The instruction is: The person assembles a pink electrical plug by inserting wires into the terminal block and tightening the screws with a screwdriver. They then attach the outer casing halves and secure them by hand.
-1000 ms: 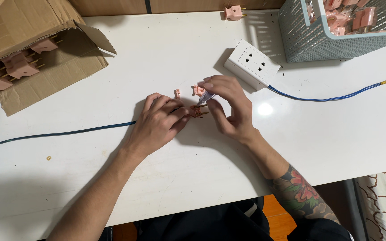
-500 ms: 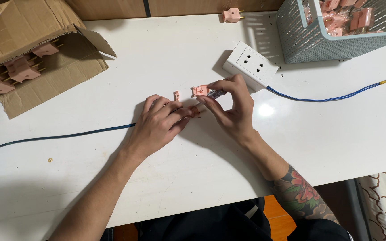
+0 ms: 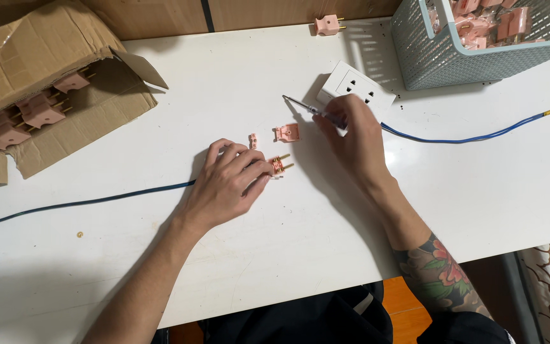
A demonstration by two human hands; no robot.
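Note:
My left hand (image 3: 232,181) rests on the white table (image 3: 275,255) and pins down a pink plug half (image 3: 279,165) with brass prongs at the end of a dark blue cable (image 3: 97,202). My right hand (image 3: 351,137) holds a thin screwdriver (image 3: 310,109), its tip pointing up and left, beside a white socket block (image 3: 356,89). A pink plug cover (image 3: 287,132) and a small pink clamp piece (image 3: 253,141) lie loose on the table between the two hands.
An open cardboard box (image 3: 52,95) with several pink plugs lies at the left. A light blue mesh basket (image 3: 472,44) of pink plugs stands at the back right. One pink plug (image 3: 327,25) sits at the far edge. A blue cable (image 3: 479,136) runs right from the socket block.
My right hand has let go of the pink plug cover, which now lies on the table, and has moved up and right with the screwdriver. My left hand stays on the plug half.

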